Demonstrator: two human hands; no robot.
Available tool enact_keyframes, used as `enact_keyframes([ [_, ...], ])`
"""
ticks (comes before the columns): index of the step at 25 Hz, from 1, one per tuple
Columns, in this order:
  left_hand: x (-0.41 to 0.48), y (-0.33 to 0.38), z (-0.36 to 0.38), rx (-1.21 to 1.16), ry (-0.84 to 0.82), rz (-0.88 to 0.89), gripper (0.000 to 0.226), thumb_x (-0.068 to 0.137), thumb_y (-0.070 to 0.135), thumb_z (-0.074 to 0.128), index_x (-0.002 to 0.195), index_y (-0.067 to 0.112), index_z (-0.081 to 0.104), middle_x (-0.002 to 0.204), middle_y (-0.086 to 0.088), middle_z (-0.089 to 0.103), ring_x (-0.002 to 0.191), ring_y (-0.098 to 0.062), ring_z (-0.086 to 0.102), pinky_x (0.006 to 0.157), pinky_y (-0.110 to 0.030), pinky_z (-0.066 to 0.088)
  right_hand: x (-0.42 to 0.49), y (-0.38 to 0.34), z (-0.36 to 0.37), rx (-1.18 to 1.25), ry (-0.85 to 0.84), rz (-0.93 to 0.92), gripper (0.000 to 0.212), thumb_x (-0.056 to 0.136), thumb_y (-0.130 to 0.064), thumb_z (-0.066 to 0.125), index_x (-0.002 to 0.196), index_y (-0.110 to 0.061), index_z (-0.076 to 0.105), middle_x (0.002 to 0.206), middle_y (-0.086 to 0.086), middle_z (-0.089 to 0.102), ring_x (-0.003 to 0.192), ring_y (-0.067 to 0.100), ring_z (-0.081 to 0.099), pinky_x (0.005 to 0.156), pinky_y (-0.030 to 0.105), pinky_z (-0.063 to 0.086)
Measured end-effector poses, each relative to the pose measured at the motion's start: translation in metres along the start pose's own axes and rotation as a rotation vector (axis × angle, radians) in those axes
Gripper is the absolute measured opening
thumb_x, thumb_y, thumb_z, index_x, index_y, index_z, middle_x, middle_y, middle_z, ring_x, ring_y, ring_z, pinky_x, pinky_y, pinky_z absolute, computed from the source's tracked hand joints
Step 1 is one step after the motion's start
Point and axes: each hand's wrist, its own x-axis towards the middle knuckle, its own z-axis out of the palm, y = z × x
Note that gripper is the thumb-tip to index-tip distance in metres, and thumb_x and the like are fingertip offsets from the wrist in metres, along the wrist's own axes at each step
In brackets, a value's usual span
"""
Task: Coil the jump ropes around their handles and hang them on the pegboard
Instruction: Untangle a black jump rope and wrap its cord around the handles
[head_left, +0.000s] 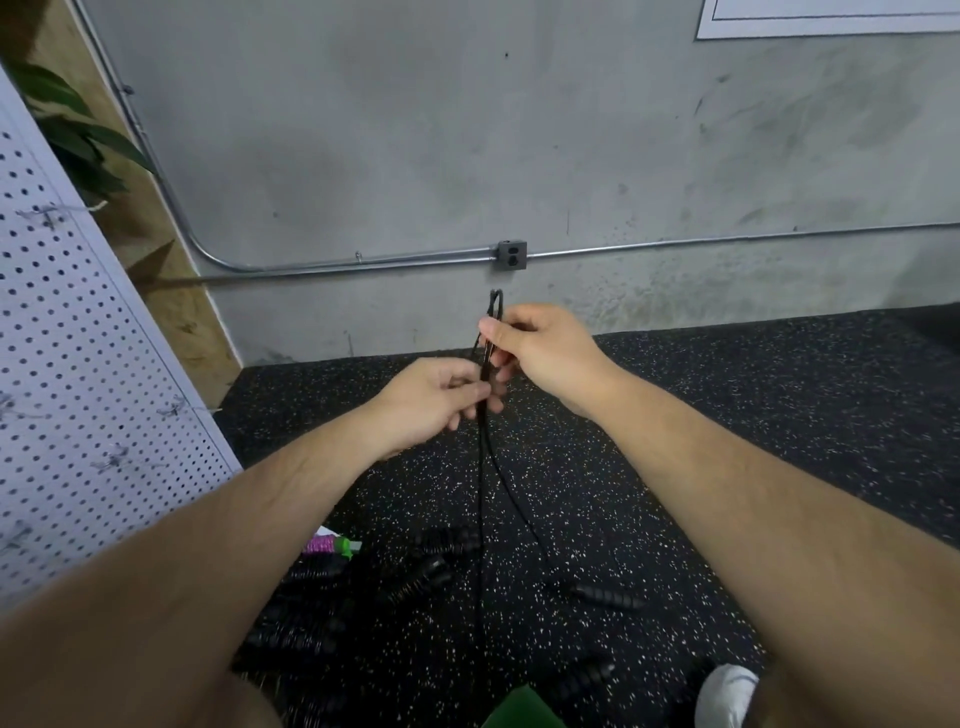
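You hold a black jump rope (480, 467) up in front of you with both hands, above the speckled black floor (727, 415). Your right hand (545, 353) is the higher one: its thumb and curled fingers (491, 328) pinch the doubled rope just under a narrow loop that sticks up past the hand. Your left hand (431, 400) sits just below and beside it, its fingers curled in and pinching the same strands. From there two strands hang down, spread slightly apart and reach the floor. Down by your feet lie other black jump ropes (426, 571) in a loose pile, with a pink and green one (332, 545) at its left edge. The white pegboard (78, 364) stands at your left, with wire hooks (47, 218) on it.
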Motion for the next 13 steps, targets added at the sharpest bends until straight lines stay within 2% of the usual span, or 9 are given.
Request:
enact_keyframes([
  [2, 0.006, 0.007, -0.001, -0.039, 0.169, 0.012, 0.020, 0.102, 0.017, 0.057, 0.090, 0.019, 0.072, 0.072, 0.008, 0.069, 0.057, -0.006, 0.052, 0.062, -0.025, 0.044, -0.002, 0.003, -0.001, 0.086, -0.068, 0.051, 0.014, 0.097, -0.016, 0.060, 0.106, -0.009, 0.069, 0.082, 0.002, 0.069, 0.069, 0.015, 0.064, 0.067, 0.030, 0.055],
  [3, 0.008, 0.011, -0.002, -0.109, 0.218, 0.024, 0.020, 0.103, 0.016, 0.055, 0.091, 0.016, 0.072, 0.071, 0.008, 0.068, 0.057, -0.006, 0.051, 0.060, -0.022, 0.044, -0.006, 0.006, -0.001, 0.026, -0.126, 0.070, 0.018, 0.094, -0.012, 0.060, 0.111, -0.012, 0.066, 0.091, -0.002, 0.069, 0.071, 0.013, 0.063, 0.065, 0.025, 0.053],
  [5, 0.012, 0.023, -0.003, -0.255, 0.264, 0.055, 0.020, 0.104, 0.011, 0.053, 0.096, 0.012, 0.071, 0.080, 0.005, 0.072, 0.059, -0.005, 0.050, 0.056, -0.019, 0.043, -0.016, 0.019, 0.004, -0.235, -0.262, 0.082, 0.022, 0.093, -0.016, 0.065, 0.114, -0.019, 0.065, 0.101, -0.007, 0.069, 0.069, 0.007, 0.062, 0.063, 0.022, 0.053],
  [6, 0.013, 0.029, -0.003, -0.297, 0.272, 0.066, 0.020, 0.104, 0.010, 0.052, 0.097, 0.012, 0.071, 0.085, 0.002, 0.074, 0.061, -0.005, 0.050, 0.055, -0.018, 0.043, -0.020, 0.026, 0.008, -0.317, -0.304, 0.086, 0.016, 0.093, -0.022, 0.067, 0.110, -0.020, 0.067, 0.101, -0.005, 0.071, 0.068, 0.007, 0.063, 0.065, 0.026, 0.057],
  [7, 0.016, 0.031, -0.003, -0.309, 0.276, 0.075, 0.021, 0.104, 0.010, 0.052, 0.098, 0.013, 0.071, 0.091, 0.000, 0.075, 0.063, -0.004, 0.051, 0.056, -0.018, 0.044, -0.023, 0.032, 0.011, -0.339, -0.305, 0.092, 0.010, 0.094, -0.026, 0.068, 0.102, -0.020, 0.070, 0.096, -0.003, 0.073, 0.067, 0.008, 0.063, 0.071, 0.032, 0.060],
  [9, 0.019, 0.029, -0.005, -0.304, 0.277, 0.085, 0.021, 0.106, 0.018, 0.051, 0.105, 0.018, 0.071, 0.105, -0.005, 0.075, 0.069, -0.008, 0.052, 0.059, -0.022, 0.044, -0.021, 0.036, 0.013, -0.314, -0.207, 0.083, 0.013, 0.096, -0.028, 0.068, 0.088, -0.017, 0.071, 0.081, 0.001, 0.072, 0.062, 0.010, 0.062, 0.074, 0.036, 0.059],
  [11, 0.017, 0.019, -0.010, -0.244, 0.254, 0.045, 0.022, 0.106, 0.031, 0.050, 0.111, 0.028, 0.071, 0.114, -0.010, 0.072, 0.074, -0.015, 0.053, 0.066, -0.028, 0.046, -0.015, 0.030, 0.007, -0.316, -0.098, 0.046, 0.018, 0.095, -0.029, 0.067, 0.082, -0.017, 0.069, 0.075, -0.001, 0.071, 0.057, 0.009, 0.063, 0.064, 0.031, 0.058],
  [13, 0.009, 0.010, -0.011, -0.062, 0.131, -0.030, 0.019, 0.104, 0.033, 0.053, 0.119, 0.036, 0.065, 0.109, -0.004, 0.072, 0.073, -0.011, 0.056, 0.072, -0.030, 0.049, -0.009, 0.018, -0.002, -0.284, -0.017, 0.011, 0.019, 0.095, -0.031, 0.067, 0.083, -0.017, 0.068, 0.074, -0.002, 0.072, 0.055, 0.005, 0.064, 0.059, 0.023, 0.054],
])
